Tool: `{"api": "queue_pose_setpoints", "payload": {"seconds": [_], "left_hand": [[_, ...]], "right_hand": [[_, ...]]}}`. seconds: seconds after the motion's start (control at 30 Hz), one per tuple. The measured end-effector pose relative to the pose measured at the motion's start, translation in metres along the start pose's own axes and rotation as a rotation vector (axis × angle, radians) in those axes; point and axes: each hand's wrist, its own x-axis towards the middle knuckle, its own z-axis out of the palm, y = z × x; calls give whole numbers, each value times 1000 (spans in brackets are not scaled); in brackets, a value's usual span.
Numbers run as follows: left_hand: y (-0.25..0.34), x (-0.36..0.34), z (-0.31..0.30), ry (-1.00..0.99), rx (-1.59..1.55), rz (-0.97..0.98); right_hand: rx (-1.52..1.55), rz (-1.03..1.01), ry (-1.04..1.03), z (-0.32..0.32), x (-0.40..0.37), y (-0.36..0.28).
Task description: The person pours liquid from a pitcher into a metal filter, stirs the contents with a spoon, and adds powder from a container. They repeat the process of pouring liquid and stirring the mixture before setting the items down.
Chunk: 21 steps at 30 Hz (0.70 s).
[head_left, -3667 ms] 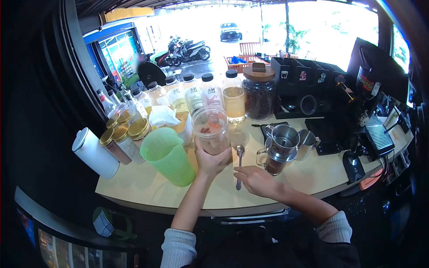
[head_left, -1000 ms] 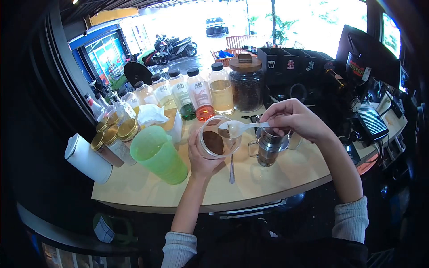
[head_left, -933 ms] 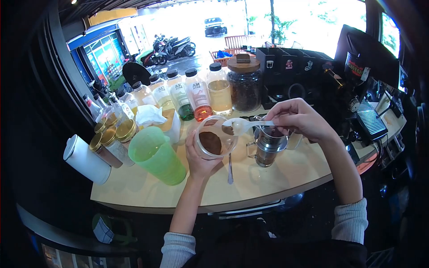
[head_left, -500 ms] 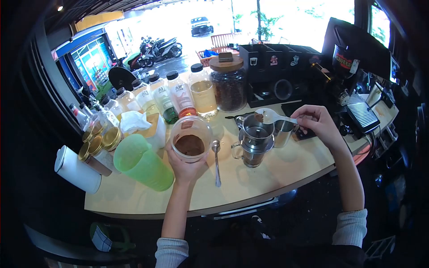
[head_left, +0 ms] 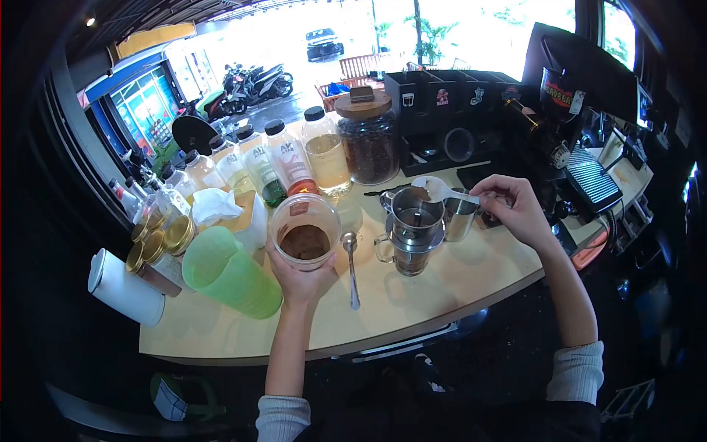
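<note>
Right hand (head_left: 513,208) raised, white spoon (head_left: 442,192) over metal filter (head_left: 414,212).

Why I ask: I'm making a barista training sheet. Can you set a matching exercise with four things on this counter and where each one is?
Things:
1. clear jar
2. white spoon
3. metal spoon
4. green pitcher

Places:
a. lying flat on the counter, between the jar and the metal filter
b. in the right hand, over the metal filter
c. in the left hand
d. standing on the counter, just left of the jar

Pairs: 1-c, 2-b, 3-a, 4-d
</note>
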Motion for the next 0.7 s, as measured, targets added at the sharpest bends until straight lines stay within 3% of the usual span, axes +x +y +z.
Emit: {"api": "queue_pose_setpoints", "payload": {"seconds": [0.47, 0.7], "left_hand": [[0, 0, -1, 5, 70, 5], [2, 0, 1, 14, 55, 24]], "right_hand": [[20, -12, -31, 4, -19, -6], [-140, -146, 8, 9, -28, -10]]}}
